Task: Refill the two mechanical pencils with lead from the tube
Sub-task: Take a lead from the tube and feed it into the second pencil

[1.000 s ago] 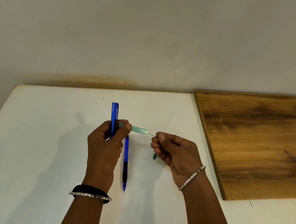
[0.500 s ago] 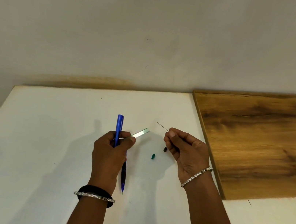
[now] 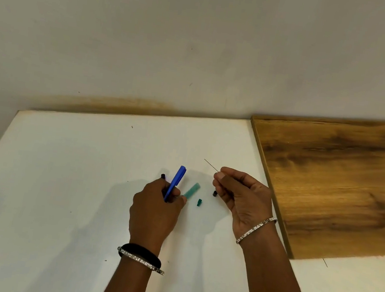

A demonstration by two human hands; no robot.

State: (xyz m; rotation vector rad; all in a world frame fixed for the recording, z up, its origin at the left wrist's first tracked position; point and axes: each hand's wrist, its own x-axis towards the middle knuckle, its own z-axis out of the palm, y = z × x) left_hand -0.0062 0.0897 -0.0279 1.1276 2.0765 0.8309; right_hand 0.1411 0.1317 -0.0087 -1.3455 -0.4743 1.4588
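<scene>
Between the thumb and forefinger of the right hand [image 3: 241, 198], the lead [image 3: 210, 165] pokes out toward ten o'clock as a hair-thin dark line above the white surface [image 3: 57, 175]. It likely weighs next to nothing, is stiff along its length, and would snap under any sideways bend. A light pinch close to the free end should steady it best, with the push straight along its axis. The right fingers [image 3: 222, 176] are closed narrowly on it, the others curled loosely below.

At nine o'clock from the lead, the left hand [image 3: 154, 210] grips the blue pencil [image 3: 176, 181], fingers wrapped round its lower barrel and the upper end leaning toward one o'clock. That open end is where the lead must go. The barrel looks like smooth, hard plastic, so a firm hold near the top would help the aim.

Just beside the pencil at three o'clock is the pale green tube [image 3: 191, 190], its near end touching the left fingertips; whether it is held or lies free, I cannot tell. A dark tip [image 3: 163, 176] shows at eleven o'clock of the left hand, probably the second pencil, mostly hidden.

On the surface, a green cap [image 3: 199, 202] and a small black cap [image 3: 215, 193] lie between the hands. Both are tiny and easily knocked away. A wooden board [image 3: 342, 188] lies at three o'clock.
</scene>
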